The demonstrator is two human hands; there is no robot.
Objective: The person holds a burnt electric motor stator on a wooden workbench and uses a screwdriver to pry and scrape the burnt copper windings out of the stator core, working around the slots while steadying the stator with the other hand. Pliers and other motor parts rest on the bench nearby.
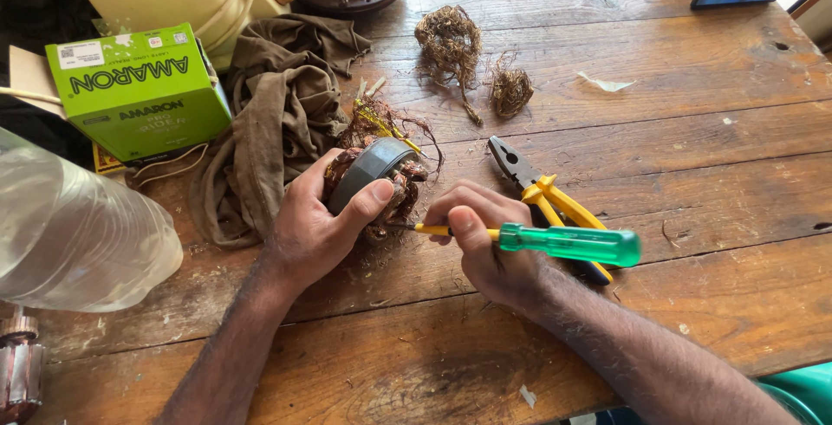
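A stator (374,184), grey-cored with copper windings, is held on edge at centre frame on the table (693,130). It is gripped by the left hand (316,221), thumb pressed on the core. To its right, a screwdriver (537,240) is pinched by the right hand (485,243); its long axis runs level, tip leftward into the windings. Pliers (542,191) lie just behind; wire tufts (468,57) above, a cloth (277,104) and green box (139,87) at upper left.

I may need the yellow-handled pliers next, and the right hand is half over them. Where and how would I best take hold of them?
Probably by the yellow handles of the pliers, coming from the right: their jaws point up-left and they lie flat on the wooden table. The lower handle ends sit under the screwdriver in the right hand, so grip higher.
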